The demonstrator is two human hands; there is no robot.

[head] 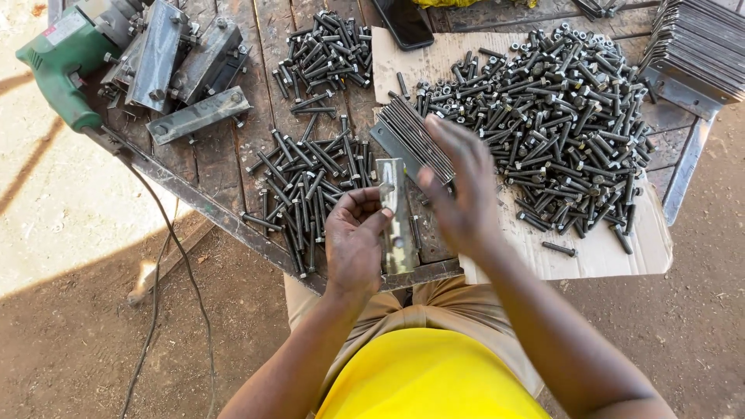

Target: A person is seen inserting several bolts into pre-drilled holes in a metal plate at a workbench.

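Now your left hand (355, 240) pinches a flat metal plate (397, 217); right hand (459, 186) spread beside it, bolt piles (566, 116) crowding the surface (225, 178).

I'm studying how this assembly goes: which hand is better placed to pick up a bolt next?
Probably the right hand: it is open and hovers beside the big bolt pile, while the left hand holds the metal plate.
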